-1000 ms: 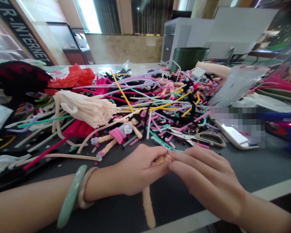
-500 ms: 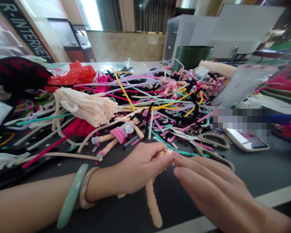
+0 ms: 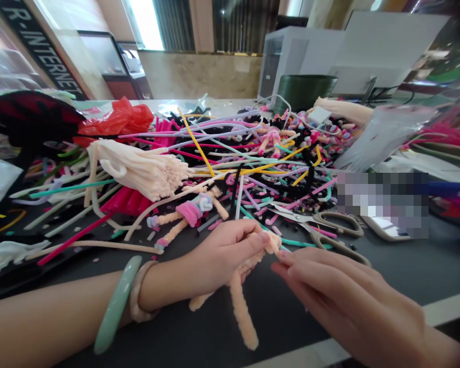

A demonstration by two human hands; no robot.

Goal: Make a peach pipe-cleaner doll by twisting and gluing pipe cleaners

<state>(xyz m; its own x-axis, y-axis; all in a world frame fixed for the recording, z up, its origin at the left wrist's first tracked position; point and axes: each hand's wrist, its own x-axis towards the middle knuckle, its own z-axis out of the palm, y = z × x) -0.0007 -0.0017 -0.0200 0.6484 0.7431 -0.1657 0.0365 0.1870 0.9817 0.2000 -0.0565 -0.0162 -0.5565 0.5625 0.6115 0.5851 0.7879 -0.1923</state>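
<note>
Peach pipe cleaner (image 3: 242, 306) sat gripped in the closed left hand (image 3: 218, 260), with its twisted top past the thumb and its legs trailing below the palm onto the dark table (image 3: 398, 266). The right hand (image 3: 329, 291), fingers narrowed, met that top; whether it gripped was unclear.

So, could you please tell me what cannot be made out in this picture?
Twisted peach pipe-cleaner piece: head view, its upper part is hidden inside the left hand.
Right hand: its own fingers hide whether they pinch the piece's tip.
Flat white phone: a pixelated patch covers most of it.
Black sign with white letters: cut off by the top edge.
</note>
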